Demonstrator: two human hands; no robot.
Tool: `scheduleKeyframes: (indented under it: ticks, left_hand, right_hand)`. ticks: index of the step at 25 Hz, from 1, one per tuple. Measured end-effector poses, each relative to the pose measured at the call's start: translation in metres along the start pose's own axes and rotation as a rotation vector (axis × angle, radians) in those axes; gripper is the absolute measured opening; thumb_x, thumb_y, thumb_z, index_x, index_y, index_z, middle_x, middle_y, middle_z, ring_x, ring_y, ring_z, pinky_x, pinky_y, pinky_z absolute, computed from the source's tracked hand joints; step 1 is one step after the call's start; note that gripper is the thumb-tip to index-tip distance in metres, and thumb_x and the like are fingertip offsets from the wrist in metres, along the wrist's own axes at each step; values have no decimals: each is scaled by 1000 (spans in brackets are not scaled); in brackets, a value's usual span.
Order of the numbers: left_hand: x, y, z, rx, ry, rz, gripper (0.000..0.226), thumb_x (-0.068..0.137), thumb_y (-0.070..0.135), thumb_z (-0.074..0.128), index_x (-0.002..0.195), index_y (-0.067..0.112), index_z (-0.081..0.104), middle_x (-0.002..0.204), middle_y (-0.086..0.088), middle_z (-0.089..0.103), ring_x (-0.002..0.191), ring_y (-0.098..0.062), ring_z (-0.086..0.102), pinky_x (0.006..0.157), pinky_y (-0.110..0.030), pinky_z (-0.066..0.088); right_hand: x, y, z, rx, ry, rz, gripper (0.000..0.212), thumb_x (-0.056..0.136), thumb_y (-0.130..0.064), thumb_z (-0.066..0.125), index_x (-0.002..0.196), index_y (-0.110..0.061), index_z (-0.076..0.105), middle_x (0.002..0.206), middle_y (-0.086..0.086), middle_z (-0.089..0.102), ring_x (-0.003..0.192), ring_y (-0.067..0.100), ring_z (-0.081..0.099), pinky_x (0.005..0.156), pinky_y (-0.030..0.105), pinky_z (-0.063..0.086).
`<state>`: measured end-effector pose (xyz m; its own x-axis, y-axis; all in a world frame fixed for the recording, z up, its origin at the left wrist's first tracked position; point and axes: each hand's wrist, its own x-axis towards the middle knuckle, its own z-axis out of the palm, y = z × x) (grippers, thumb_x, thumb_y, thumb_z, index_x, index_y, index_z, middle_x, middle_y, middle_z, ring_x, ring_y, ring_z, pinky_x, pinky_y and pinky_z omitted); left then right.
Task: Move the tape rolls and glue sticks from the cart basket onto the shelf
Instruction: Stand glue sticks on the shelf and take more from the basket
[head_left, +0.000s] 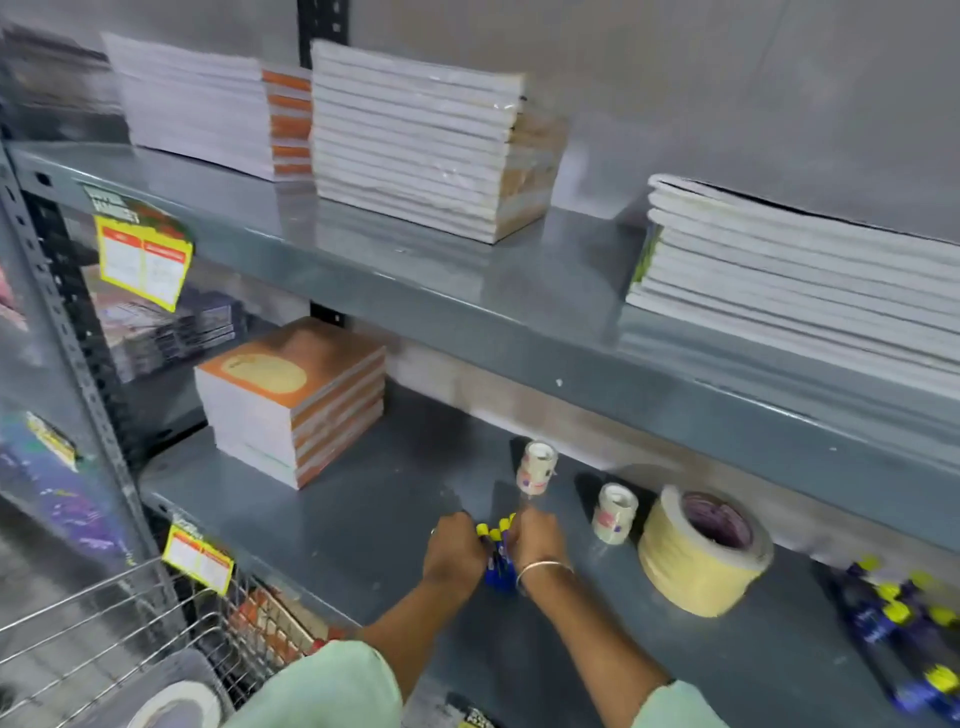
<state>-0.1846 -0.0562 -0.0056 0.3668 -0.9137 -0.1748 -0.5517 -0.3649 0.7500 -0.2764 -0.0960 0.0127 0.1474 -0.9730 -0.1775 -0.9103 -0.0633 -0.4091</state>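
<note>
Both hands meet over the grey lower shelf (363, 519). My left hand (454, 551) and my right hand (537, 545) together clasp a bundle of blue glue sticks with yellow caps (497, 551), standing upright on the shelf. Behind the hands stands a stack of small clear tape rolls (536, 467); another small tape stack (614, 513) is to the right. A large cream masking tape roll (701, 553) lies beside it. More glue sticks (904, 623) lie at the far right. The wire cart basket (104, 623) at lower left holds a white tape roll (176, 706).
A stack of orange-covered notebooks (293, 400) sits on the lower shelf to the left. The upper shelf (415, 280) overhangs, carrying several stacks of white notebooks (426, 140). Yellow price tags (197, 558) hang on the shelf edges. A perforated steel upright (67, 338) stands at left.
</note>
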Motion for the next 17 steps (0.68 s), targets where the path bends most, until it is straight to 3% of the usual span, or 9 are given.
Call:
scheduleKeyframes:
  ticks: [6, 11, 14, 16, 17]
  left_hand:
    - [1, 9, 9, -25, 42, -85, 7, 82, 6, 53, 75, 5, 53, 103, -22, 65, 94, -36, 61, 67, -34, 46]
    - [9, 0, 2, -28, 55, -141, 31, 82, 5, 54, 56, 12, 38, 102, -22, 66, 90, -35, 61, 63, -32, 41]
    - [11, -5, -6, 45, 47, -135, 10, 85, 9, 54, 77, 3, 53, 107, -22, 63, 99, -36, 61, 69, -35, 47]
    - [11, -11, -14, 66, 75, -153, 20, 86, 15, 56, 95, -4, 55, 111, -23, 62, 102, -37, 59, 77, -39, 50]
    - [10, -13, -20, 34, 87, -178, 24, 85, 17, 57, 94, -5, 56, 110, -24, 62, 102, -39, 59, 78, -39, 50]
  right_hand:
    - [2, -1, 8, -167, 33, -49, 22, 87, 1, 40, 100, 5, 57, 115, 28, 62, 106, 40, 59, 85, 42, 49]
    - [7, -9, 12, -158, 8, -49, 22, 87, -1, 47, 107, 3, 57, 118, 26, 61, 110, 40, 58, 88, 41, 49]
    - [7, -16, 16, -152, -18, -45, 24, 89, -6, 50, 110, 2, 55, 120, 24, 61, 111, 39, 58, 89, 40, 49]
    - [4, -20, 16, -144, -26, -45, 26, 89, -12, 53, 110, 2, 55, 119, 23, 61, 111, 38, 58, 89, 39, 49]
    - [4, -23, 16, -115, -30, -28, 28, 88, -16, 55, 110, 2, 55, 118, 22, 62, 111, 38, 58, 89, 39, 49]
